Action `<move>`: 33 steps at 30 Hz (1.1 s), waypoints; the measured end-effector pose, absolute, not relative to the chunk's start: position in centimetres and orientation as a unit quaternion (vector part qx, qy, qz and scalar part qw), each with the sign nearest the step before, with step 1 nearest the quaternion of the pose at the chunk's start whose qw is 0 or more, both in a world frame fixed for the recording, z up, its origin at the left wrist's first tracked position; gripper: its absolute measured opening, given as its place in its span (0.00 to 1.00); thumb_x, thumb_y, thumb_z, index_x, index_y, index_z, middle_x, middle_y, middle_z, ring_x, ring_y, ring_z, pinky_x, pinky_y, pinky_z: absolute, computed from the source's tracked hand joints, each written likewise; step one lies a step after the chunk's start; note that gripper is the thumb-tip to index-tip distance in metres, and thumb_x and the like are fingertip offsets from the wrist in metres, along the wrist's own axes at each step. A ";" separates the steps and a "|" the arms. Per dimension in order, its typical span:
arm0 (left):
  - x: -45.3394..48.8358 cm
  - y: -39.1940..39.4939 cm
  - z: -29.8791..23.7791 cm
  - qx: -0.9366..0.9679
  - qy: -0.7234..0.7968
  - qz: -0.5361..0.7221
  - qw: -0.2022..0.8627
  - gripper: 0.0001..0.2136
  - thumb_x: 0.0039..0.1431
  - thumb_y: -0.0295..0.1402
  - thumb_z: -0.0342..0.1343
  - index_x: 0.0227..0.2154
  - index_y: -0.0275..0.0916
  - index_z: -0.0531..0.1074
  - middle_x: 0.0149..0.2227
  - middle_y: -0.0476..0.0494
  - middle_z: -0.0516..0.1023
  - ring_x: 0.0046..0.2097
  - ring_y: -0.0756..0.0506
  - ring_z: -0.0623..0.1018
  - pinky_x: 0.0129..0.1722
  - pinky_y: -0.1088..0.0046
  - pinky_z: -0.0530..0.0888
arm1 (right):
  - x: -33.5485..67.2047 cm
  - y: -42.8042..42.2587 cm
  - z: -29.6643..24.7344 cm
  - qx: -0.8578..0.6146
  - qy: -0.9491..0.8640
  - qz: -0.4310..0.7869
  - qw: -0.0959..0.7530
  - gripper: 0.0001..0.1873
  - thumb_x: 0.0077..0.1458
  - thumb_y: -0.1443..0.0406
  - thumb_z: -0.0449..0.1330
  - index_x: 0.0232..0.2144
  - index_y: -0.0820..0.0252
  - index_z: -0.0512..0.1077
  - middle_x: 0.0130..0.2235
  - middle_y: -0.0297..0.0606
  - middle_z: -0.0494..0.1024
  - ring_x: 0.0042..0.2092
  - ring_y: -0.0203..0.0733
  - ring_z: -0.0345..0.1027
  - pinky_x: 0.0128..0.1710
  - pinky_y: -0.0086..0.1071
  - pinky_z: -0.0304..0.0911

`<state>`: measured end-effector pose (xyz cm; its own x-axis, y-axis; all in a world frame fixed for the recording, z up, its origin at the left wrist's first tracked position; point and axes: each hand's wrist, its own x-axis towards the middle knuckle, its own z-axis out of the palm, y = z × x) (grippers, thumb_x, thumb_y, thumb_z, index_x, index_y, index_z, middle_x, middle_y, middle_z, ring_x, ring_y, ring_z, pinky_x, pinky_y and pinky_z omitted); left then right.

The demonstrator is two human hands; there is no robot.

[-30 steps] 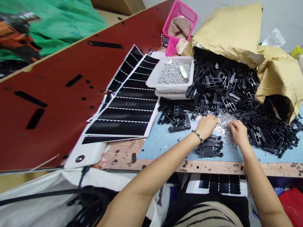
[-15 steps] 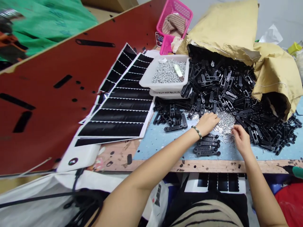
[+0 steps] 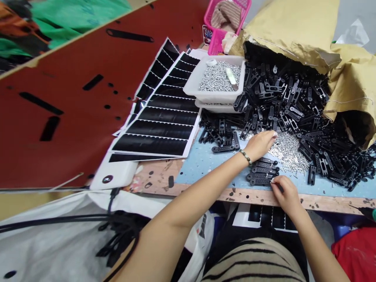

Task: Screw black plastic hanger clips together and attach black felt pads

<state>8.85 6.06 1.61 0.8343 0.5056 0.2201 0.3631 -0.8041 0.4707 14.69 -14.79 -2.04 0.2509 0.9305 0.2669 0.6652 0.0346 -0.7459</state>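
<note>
Several black plastic link arms point(image 3: 263, 170) lie side by side in a short stack on the blue mat, small silver bits showing near their right ends. My right hand point(image 3: 286, 194) is closed in a pinch at the right end of the nearest arm; whatever its fingertips hold is too small to make out. Above the row, my left hand point(image 3: 260, 145), with a bead bracelet at the wrist, has its fingers drawn together beside the pile of small silver screws and metal pieces point(image 3: 289, 150). What sits between those fingers is hidden.
Loose black plastic parts point(image 3: 279, 94) spill from brown paper sacks point(image 3: 290, 31) behind the screws. A white tub point(image 3: 190, 90) of screws stands left of them, beside black label sheets point(image 3: 158, 117). A red board point(image 3: 73, 98) walls the left side. A green-handled tool point(image 3: 366, 211) lies right.
My right hand has come from the screw pile toward me, to the end of the nearest link arm. My left hand stays by the pile. The whole view has shifted slightly.
</note>
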 end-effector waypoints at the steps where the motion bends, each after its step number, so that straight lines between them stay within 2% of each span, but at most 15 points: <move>1: 8.7 6.0 1.8 0.934 0.230 0.173 0.213 0.07 0.63 0.26 0.48 0.43 0.37 0.67 0.42 0.44 0.75 0.45 0.46 0.74 0.45 0.69 0.71 | 14.7 -14.8 -2.1 -0.675 -0.605 0.146 0.395 0.06 0.61 0.67 0.51 0.34 0.56 0.68 0.33 0.38 0.74 0.37 0.41 0.68 0.38 0.35 0.65; 4: 7.1 5.4 2.5 0.929 0.208 0.197 0.235 0.13 0.62 0.27 0.49 0.50 0.36 0.65 0.51 0.41 0.71 0.52 0.44 0.71 0.53 0.65 0.68 | 14.9 -14.8 -2.0 -0.682 -0.634 0.099 0.352 0.07 0.61 0.67 0.51 0.34 0.57 0.68 0.34 0.40 0.74 0.37 0.42 0.67 0.38 0.38 0.64; 9: 1.5 2.9 2.9 0.919 0.180 0.184 0.299 0.18 0.64 0.35 0.49 0.54 0.37 0.61 0.54 0.38 0.68 0.57 0.43 0.67 0.57 0.61 0.65 | 14.8 -14.5 -1.6 -0.674 -0.664 0.074 0.316 0.08 0.62 0.68 0.50 0.35 0.57 0.69 0.34 0.40 0.74 0.37 0.42 0.67 0.39 0.38 0.63; 13: -1.2 0.5 1.4 0.942 0.154 0.093 0.283 0.39 0.52 0.43 0.61 0.62 0.37 0.50 0.64 0.32 0.52 0.65 0.35 0.52 0.62 0.54 0.57 | 14.7 -14.4 -1.9 -0.668 -0.649 0.109 0.346 0.06 0.62 0.66 0.51 0.35 0.57 0.68 0.34 0.39 0.74 0.37 0.42 0.68 0.38 0.37 0.64; 15: -1.3 -0.3 0.3 0.949 0.156 0.064 0.267 0.46 0.47 0.46 0.63 0.64 0.38 0.45 0.67 0.32 0.45 0.67 0.32 0.45 0.63 0.50 0.53 | 14.7 -14.5 -2.1 -0.673 -0.634 0.121 0.361 0.06 0.62 0.66 0.51 0.34 0.57 0.67 0.33 0.39 0.74 0.36 0.41 0.68 0.38 0.36 0.65; 17: -1.0 -0.7 -0.6 0.951 0.157 0.058 0.259 0.46 0.48 0.45 0.63 0.64 0.37 0.44 0.67 0.32 0.43 0.67 0.33 0.42 0.63 0.50 0.52 | 14.8 -14.7 -2.2 -0.675 -0.631 0.127 0.361 0.06 0.62 0.65 0.51 0.35 0.57 0.67 0.34 0.39 0.74 0.37 0.41 0.68 0.38 0.36 0.66; 22: -0.5 -0.7 -1.9 0.951 0.153 0.102 0.250 0.36 0.55 0.37 0.57 0.63 0.35 0.48 0.66 0.32 0.47 0.67 0.36 0.43 0.64 0.54 0.53 | 14.9 -15.0 -2.2 -0.669 -0.643 0.114 0.355 0.06 0.62 0.66 0.50 0.34 0.57 0.67 0.33 0.39 0.73 0.37 0.41 0.68 0.38 0.35 0.65; 29: -0.5 -1.1 -1.8 0.945 0.175 0.126 0.247 0.33 0.54 0.35 0.57 0.61 0.37 0.52 0.64 0.34 0.53 0.67 0.34 0.47 0.63 0.48 0.53 | 14.9 -15.1 -2.5 -0.672 -0.654 0.031 0.345 0.06 0.61 0.67 0.52 0.32 0.57 0.67 0.30 0.38 0.72 0.34 0.41 0.66 0.36 0.37 0.62; 33: -0.5 -1.0 -1.8 0.937 0.175 0.146 0.264 0.33 0.52 0.33 0.58 0.60 0.39 0.54 0.63 0.35 0.56 0.67 0.33 0.46 0.62 0.47 0.55 | 15.1 -15.4 -2.3 -0.669 -0.665 0.035 0.330 0.06 0.61 0.67 0.52 0.34 0.56 0.69 0.33 0.40 0.74 0.36 0.42 0.67 0.38 0.39 0.62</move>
<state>-0.53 -1.01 -1.78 0.8956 0.4061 0.1817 0.2515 -0.7991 0.5461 15.10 -15.41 -2.30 0.1119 0.9131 0.3921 0.8671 0.1030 -0.4873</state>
